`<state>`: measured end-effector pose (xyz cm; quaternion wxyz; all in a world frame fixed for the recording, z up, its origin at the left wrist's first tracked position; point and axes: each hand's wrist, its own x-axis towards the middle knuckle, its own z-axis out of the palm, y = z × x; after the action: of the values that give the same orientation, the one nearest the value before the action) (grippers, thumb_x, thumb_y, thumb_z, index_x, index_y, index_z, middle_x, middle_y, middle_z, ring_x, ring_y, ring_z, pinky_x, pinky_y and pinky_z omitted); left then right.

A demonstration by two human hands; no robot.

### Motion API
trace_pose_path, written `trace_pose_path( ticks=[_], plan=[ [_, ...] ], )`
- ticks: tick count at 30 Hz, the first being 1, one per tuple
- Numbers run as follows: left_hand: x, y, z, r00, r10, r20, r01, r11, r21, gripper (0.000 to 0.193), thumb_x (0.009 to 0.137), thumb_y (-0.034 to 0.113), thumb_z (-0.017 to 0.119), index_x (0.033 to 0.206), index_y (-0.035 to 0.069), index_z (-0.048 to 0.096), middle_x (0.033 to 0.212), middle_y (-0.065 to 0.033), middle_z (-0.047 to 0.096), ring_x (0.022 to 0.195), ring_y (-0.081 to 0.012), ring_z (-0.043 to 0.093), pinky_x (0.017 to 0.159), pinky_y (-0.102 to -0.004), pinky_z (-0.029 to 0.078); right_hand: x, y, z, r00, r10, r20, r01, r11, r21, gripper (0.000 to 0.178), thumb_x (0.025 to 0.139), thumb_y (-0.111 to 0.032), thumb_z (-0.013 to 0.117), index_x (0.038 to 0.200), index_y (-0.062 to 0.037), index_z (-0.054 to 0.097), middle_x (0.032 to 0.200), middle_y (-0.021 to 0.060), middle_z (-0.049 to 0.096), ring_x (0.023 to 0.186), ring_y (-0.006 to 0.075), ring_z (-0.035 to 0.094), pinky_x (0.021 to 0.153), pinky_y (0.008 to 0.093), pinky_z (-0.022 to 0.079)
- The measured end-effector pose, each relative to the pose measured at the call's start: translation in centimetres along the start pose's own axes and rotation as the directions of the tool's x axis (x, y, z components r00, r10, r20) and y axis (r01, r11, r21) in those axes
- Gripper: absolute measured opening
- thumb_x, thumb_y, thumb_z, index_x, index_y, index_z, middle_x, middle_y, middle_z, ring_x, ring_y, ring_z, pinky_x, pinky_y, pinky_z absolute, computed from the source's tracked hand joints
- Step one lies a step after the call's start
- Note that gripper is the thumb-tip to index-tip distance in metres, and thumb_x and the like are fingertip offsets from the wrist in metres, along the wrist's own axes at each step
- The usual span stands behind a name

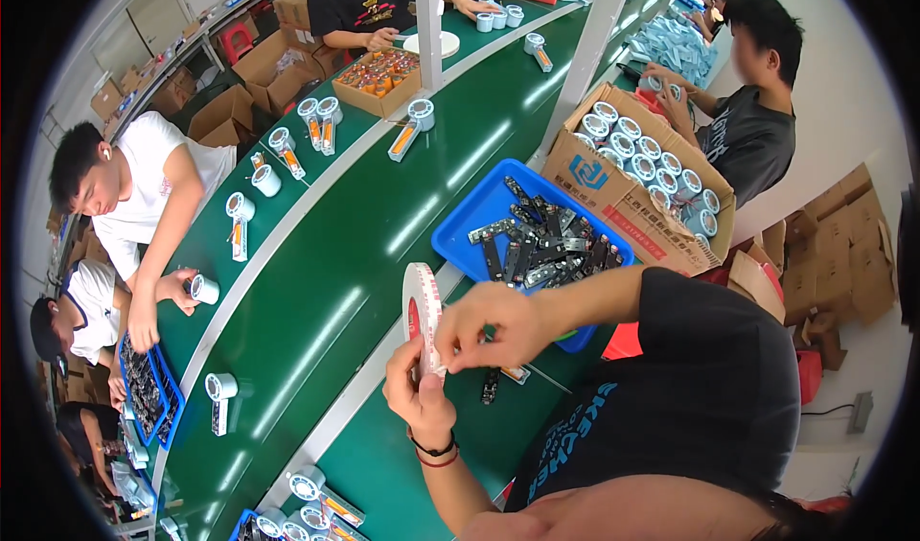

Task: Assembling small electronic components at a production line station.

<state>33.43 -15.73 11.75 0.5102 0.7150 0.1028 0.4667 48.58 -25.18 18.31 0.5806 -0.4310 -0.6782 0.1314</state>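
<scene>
My left hand (422,392) grips a roll of white tape (422,311) with red print, held upright on its edge above the green bench. The fingers of my right hand (494,325) are pinched together against the near edge of the roll, at what looks like the tape's end. A small green bit shows between the right fingers; I cannot make out what it is. Below the hands a dark narrow circuit board (490,386) lies on the bench. Just behind the right hand is a blue tray (460,225) heaped with circuit boards.
A carton (632,220) of white-and-blue round motor units stands beyond the tray. The green conveyor belt (383,225) carries units with handles, such as one motor unit (413,127). More motor units (311,512) crowd the near end. Co-workers sit across and at right; metal posts (589,52) rise between.
</scene>
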Motion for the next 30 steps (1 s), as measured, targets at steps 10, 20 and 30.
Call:
trace_pose_path(
  ticks=[10,20,30],
  plan=[
    [-0.3,-7.8,-3.8,0.785,-0.347,-0.514,0.388,0.921,-0.030,0.031,0.096,0.020,0.054,0.117,-0.002,0.060,0.092,-0.0130,0.066,0.075,-0.0199,0.060,0.069,-0.0335,0.049,6.0,7.4,-6.0,0.796,0.472,-0.379,-0.352,0.870,0.345,0.029,0.089,0.001,0.070,0.108,-0.0061,0.049,0.092,0.0089,0.068,0.061,0.0117,0.057,0.050,0.0258,0.045],
    [-1.3,-9.8,-3.0,0.989,-0.016,-0.150,0.120,0.690,0.714,0.038,0.078,0.016,0.072,0.113,0.001,0.064,0.098,-0.0170,0.068,0.083,-0.0376,0.061,0.082,-0.0458,0.048,7.6,28.7,-12.4,0.570,0.734,-0.370,-0.805,0.588,-0.073,0.040,0.085,-0.001,0.069,0.122,0.0014,0.053,0.092,0.0132,0.075,0.065,0.0153,0.065,0.060,0.0288,0.054],
    [-1.1,-10.1,-3.3,0.982,-0.002,-0.188,0.136,0.694,0.707,0.036,0.081,0.020,0.071,0.111,0.001,0.063,0.095,-0.0150,0.069,0.083,-0.0334,0.063,0.082,-0.0427,0.048,8.0,32.8,-10.6,0.612,0.659,-0.438,-0.788,0.463,-0.406,0.036,0.084,-0.003,0.067,0.118,-0.0001,0.057,0.091,0.0114,0.076,0.079,0.0212,0.072,0.070,0.0351,0.056]
  ],
)
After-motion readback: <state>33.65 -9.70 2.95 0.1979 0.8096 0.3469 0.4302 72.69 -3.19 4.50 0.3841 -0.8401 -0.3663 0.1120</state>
